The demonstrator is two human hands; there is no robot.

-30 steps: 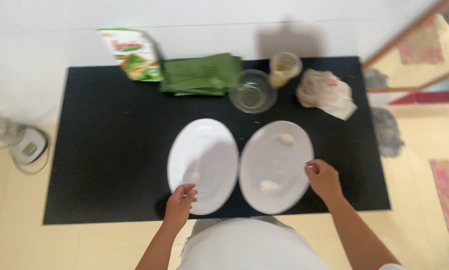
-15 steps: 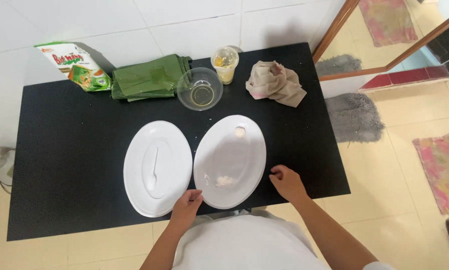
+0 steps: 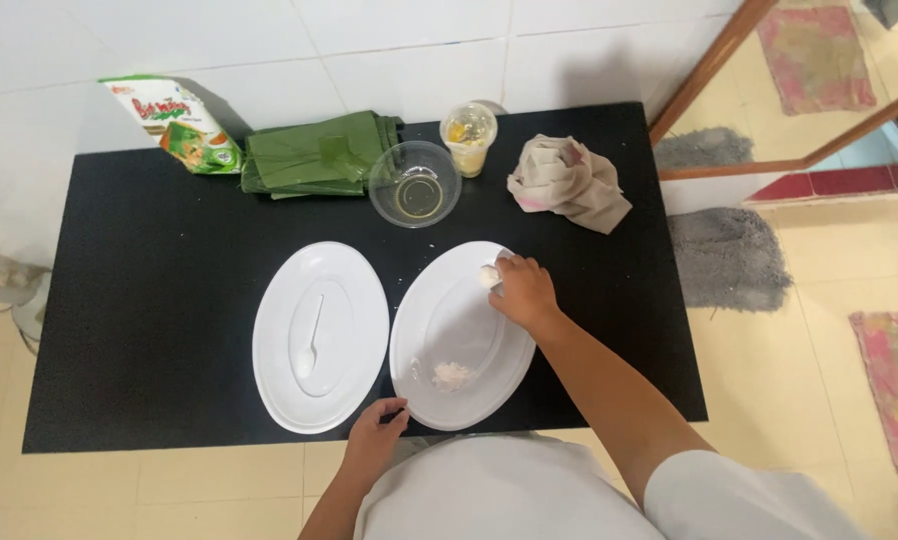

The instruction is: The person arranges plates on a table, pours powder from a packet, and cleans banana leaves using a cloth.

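Note:
Two white oval plates lie side by side on a black table (image 3: 149, 300). The left plate (image 3: 354, 310) carries a white plastic spoon (image 3: 313, 340). The right plate (image 3: 439, 300) has a small white lump (image 3: 451, 374) near its front. At that plate's far edge my right hand (image 3: 521, 292) closes its fingers on a small white dough ball (image 3: 489, 277). My left hand (image 3: 377, 432) rests at the table's near edge, fingertips between the two plates, holding nothing.
At the back stand a stack of folded green leaves (image 3: 314, 155), a printed bag (image 3: 179, 122), a clear glass bowl (image 3: 414, 184) with some oil, a plastic cup (image 3: 468, 137) and a crumpled beige cloth (image 3: 567, 182). A wooden door frame (image 3: 709, 70) rises right.
My right hand has moved from the table's near right edge forward to the right plate's far edge and taken hold of the dough ball. The camera view has shifted; the left hand stays.

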